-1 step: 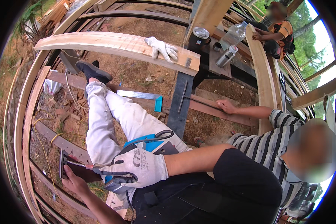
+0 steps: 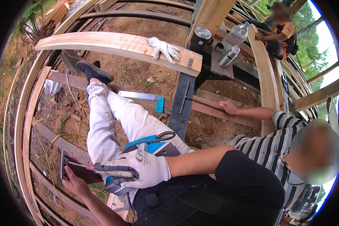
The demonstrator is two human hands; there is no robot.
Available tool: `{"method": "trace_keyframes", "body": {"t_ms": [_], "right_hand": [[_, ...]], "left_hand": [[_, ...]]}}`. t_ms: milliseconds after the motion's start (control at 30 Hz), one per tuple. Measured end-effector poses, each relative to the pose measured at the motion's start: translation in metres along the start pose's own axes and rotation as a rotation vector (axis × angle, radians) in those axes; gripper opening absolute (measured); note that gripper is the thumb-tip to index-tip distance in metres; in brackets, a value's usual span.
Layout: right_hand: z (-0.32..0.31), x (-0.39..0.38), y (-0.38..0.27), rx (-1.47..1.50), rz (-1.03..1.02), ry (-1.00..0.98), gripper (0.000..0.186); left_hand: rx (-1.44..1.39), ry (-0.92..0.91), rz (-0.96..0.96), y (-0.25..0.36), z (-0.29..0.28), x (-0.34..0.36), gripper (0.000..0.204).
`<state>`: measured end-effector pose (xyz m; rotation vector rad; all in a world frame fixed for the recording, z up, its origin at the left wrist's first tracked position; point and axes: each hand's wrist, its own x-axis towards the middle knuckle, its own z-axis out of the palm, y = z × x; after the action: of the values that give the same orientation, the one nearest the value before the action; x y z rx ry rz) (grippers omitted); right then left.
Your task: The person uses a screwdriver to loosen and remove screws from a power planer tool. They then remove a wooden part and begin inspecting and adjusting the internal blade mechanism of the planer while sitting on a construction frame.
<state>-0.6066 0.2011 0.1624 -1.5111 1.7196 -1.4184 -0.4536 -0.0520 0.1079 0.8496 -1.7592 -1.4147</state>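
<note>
My bare left hand (image 2: 74, 182) grips a dark flat plate-like piece (image 2: 86, 176) with a raised edge, at the lower left beyond my lap. In my right hand (image 2: 141, 169), covered by a white glove with grey finger pads, is a screwdriver (image 2: 78, 164). Its thin metal shaft reaches the raised edge of the dark piece; most of the handle is hidden by the glove. A blue power tool (image 2: 150, 146) with a black cord rests on my lap, partly covered by my right hand and forearm.
A thick timber beam (image 2: 101, 40) with a loose white glove (image 2: 162, 49) lies ahead. Beyond my legs is a blue-handled square (image 2: 160, 103). A person in a striped shirt (image 2: 269, 133) sits close at right; a steel flask (image 2: 229, 56) and plastic bottle (image 2: 236, 35) stand farther back.
The fingers and wrist of my right hand have rolled slightly around the screwdriver handle. My left hand and the dark piece have hardly moved.
</note>
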Motion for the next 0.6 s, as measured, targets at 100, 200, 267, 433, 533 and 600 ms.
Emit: {"method": "trace_keyframes", "body": {"t_ms": [100, 200, 267, 433, 533, 600], "right_hand": [[0.012, -0.004, 0.012, 1.071, 0.158, 0.247, 0.052], [-0.004, -0.006, 0.012, 1.328, 0.453, 0.104, 0.050], [-0.006, -0.008, 0.011, 1.090, 0.364, 0.052, 0.048], [-0.029, 0.006, -0.009, -0.149, -0.032, -0.207, 0.068], [-0.031, 0.011, 0.007, -0.027, -0.107, -0.137, 0.069], [-0.029, 0.005, 0.012, 0.078, -0.062, -0.052, 0.059]], "left_hand": [[-0.019, -0.065, 0.112, -0.001, 0.009, -0.004, 0.039], [0.100, -0.051, 0.191, 0.004, 0.010, -0.006, 0.039], [0.077, -0.086, 0.173, 0.003, 0.008, -0.004, 0.039], [0.121, -0.176, 0.054, -0.001, 0.002, -0.002, 0.039], [0.077, -0.080, 0.146, -0.001, 0.006, -0.002, 0.038], [0.047, -0.160, 0.092, 0.000, 0.005, -0.001, 0.040]]}}
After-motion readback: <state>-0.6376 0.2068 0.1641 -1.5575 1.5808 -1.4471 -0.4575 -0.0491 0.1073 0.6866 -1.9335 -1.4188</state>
